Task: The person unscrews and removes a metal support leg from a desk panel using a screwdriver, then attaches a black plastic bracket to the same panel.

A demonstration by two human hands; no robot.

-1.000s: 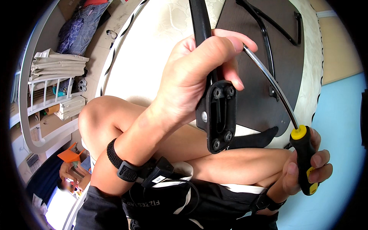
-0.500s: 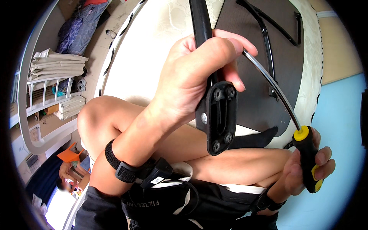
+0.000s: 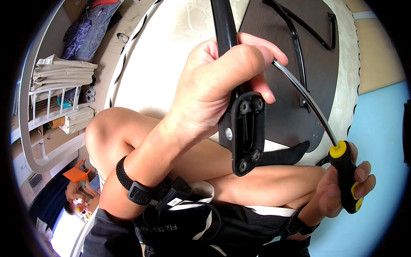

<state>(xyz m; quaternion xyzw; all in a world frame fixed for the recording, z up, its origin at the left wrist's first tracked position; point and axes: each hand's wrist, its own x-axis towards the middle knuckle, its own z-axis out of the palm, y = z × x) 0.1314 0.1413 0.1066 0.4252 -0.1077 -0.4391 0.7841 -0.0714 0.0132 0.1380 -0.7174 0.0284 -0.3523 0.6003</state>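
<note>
My left hand (image 3: 209, 83) is wrapped round a black metal tube (image 3: 223, 25). Below the fist the tube meets a flat black bracket (image 3: 258, 132) with a long slot and several round fasteners at its ends. A screwdriver (image 3: 309, 99) with a black and yellow handle is in my right hand (image 3: 332, 195), its fingers curled round the grip. The shaft slants up and left, and its tip reaches the thumb and index fingertips of my left hand. Whether a screw sits at that tip is hidden.
A dark wooden board (image 3: 278, 98) lies on the pale patterned mattress (image 3: 180, 25), with bent black metal tubes (image 3: 296, 38) on it. My crossed legs are beneath the bracket. A white rail (image 3: 26, 107) runs along the left; another person (image 3: 79, 197) is below it.
My right hand and the screwdriver handle have shifted very slightly to the right. The bracket has moved down a touch; both grips stay the same.
</note>
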